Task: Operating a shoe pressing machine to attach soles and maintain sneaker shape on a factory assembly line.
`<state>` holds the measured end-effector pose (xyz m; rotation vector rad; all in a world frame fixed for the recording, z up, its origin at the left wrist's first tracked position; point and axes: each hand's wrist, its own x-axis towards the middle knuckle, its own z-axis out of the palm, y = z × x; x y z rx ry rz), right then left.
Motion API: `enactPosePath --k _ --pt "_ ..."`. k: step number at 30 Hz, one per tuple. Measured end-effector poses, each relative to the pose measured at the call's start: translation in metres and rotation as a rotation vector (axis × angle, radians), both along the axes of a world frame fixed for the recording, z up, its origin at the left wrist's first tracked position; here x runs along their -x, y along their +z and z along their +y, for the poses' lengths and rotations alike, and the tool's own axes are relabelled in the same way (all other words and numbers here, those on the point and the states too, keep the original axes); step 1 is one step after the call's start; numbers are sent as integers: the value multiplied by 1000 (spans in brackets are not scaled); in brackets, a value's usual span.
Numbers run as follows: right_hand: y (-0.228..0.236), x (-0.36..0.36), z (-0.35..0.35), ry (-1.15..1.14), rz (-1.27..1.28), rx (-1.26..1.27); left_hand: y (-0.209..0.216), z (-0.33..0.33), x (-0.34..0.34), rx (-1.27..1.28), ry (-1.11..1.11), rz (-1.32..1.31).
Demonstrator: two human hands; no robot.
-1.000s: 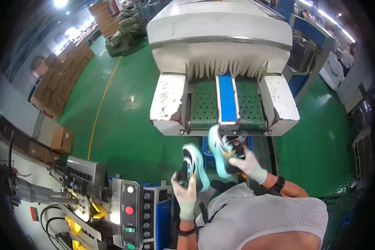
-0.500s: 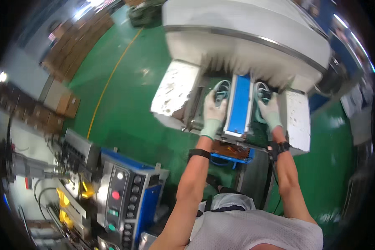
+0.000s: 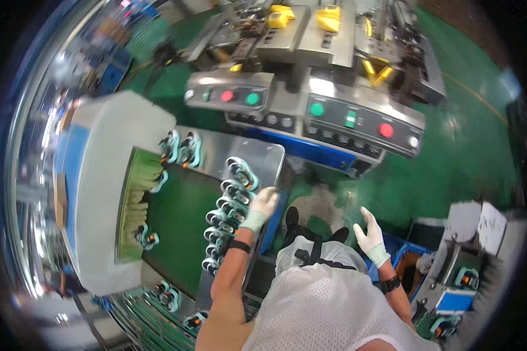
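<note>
My left hand (image 3: 263,206), in a white glove, hovers at the right side of a row of shoes, its fingers stretched out and nothing visible in them. The shoes (image 3: 240,174) are dark with light teal soles and stand close together along a metal table (image 3: 269,157). Whether the hand touches the nearest shoe I cannot tell. My right hand (image 3: 371,238), gloved too, is held out in the air to the right of my body, thumb and fingers apart, holding nothing. At the lower right, two shoes (image 3: 467,278) sit on either side of a blue-topped block (image 3: 455,301).
A white machine (image 3: 108,193) with a green fringe curtain (image 3: 139,205) stands left, a green belt (image 3: 184,219) running from it with shoes nearby. Ahead is a press machine with a button panel (image 3: 363,120). A blue crate (image 3: 405,248) lies beyond my right hand.
My view has swung left, from the machine with the blue-topped block to the shoe table. Both hands have let go of the two shoes there and moved apart.
</note>
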<state>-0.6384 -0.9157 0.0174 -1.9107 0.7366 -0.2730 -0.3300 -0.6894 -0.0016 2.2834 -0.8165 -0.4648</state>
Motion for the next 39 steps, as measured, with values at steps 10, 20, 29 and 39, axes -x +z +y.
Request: enactPosePath --k 10,20,29,39 --pt "-24 -171 20 377 266 174 -119 346 -31 196 1315 15" --pt "-17 -166 13 346 710 115 -138 586 -141 -132 1514 -388" --pt "29 -164 -3 406 1088 195 -175 676 -205 -151 1517 -377" --pt "13 -368 177 764 493 53 -74 471 -146 55 1123 -152"
